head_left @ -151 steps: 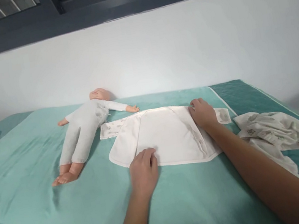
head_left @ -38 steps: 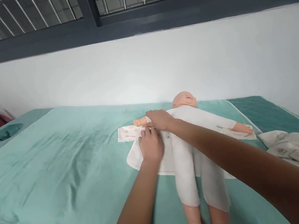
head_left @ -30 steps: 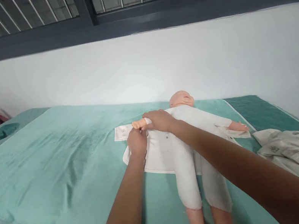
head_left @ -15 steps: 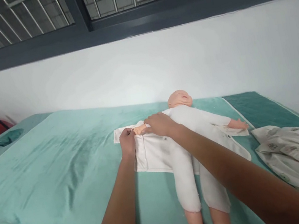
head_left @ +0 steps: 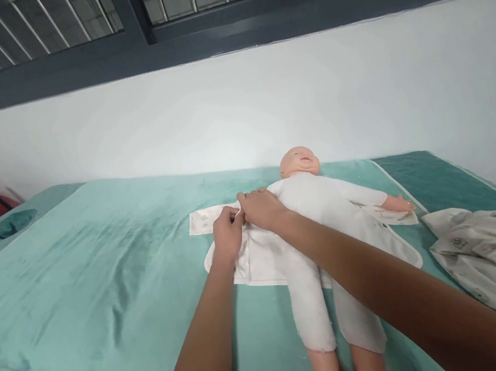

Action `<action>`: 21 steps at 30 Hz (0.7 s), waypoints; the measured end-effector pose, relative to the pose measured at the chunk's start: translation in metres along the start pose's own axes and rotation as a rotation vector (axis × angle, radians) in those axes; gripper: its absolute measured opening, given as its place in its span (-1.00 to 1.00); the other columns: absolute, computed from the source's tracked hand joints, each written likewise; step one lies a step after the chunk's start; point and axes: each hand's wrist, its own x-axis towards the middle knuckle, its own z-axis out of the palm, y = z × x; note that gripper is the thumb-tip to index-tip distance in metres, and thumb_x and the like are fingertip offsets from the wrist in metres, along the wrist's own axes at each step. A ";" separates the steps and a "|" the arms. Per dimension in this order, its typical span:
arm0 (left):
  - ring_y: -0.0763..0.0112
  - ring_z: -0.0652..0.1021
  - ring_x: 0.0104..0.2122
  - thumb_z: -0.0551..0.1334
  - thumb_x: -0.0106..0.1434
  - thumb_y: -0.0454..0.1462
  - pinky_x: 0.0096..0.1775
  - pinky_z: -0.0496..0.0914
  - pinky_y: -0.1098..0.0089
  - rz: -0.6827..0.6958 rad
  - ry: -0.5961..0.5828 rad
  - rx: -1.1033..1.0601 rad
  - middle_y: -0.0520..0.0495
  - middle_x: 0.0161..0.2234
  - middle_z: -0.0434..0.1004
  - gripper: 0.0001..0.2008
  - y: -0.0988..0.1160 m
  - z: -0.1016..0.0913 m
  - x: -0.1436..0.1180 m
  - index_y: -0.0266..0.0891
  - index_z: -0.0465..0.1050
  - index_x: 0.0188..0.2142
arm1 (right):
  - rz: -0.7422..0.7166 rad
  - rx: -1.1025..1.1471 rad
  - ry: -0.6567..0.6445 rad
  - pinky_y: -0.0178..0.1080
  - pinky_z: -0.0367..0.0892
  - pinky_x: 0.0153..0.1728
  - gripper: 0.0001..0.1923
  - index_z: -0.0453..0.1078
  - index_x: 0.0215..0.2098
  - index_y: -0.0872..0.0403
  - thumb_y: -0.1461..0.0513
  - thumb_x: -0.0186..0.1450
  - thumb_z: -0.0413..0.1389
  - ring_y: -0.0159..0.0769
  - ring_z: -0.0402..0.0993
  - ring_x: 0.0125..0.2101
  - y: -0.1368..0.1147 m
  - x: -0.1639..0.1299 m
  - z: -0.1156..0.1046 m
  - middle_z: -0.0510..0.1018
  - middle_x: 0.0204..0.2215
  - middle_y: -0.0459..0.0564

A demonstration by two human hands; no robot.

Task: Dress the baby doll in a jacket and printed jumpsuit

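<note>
Your baby doll point(head_left: 311, 213) lies face up on the open white garment point(head_left: 261, 260), head toward the wall and legs toward you, so the garment's back panel sits under its torso and the printed sleeves spread out to either side. That placement lines each doll arm up with a sleeve.

Your left hand point(head_left: 227, 238) is closed in a pinch on the garment's left front edge, close to the sleeve opening, gathering the fabric where the doll's hand would enter. Your right hand point(head_left: 260, 209) crosses over from the other side and curls around the doll's near arm, covering its hand; the fingers look closed on it, though the exact hold is hidden under your knuckles. The two hands touch each other right at the sleeve point(head_left: 203, 220).

The doll's other arm point(head_left: 395, 204) lies stretched out on the opposite sleeve, untouched. A crumpled printed cloth point(head_left: 494, 251) rests well to the right on the teal bed cover point(head_left: 76, 273).
</note>
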 end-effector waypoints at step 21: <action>0.03 0.39 -0.09 0.15 0.29 -0.20 -0.12 0.30 0.15 0.109 0.240 0.728 -0.22 -0.20 0.47 -0.88 0.000 0.001 -0.008 -0.19 0.40 -0.29 | 0.440 0.536 0.674 -0.10 0.28 -0.01 -0.67 0.28 0.01 0.07 0.11 0.35 -0.06 -0.10 0.38 -0.01 0.087 -0.115 -0.008 0.42 -0.01 0.17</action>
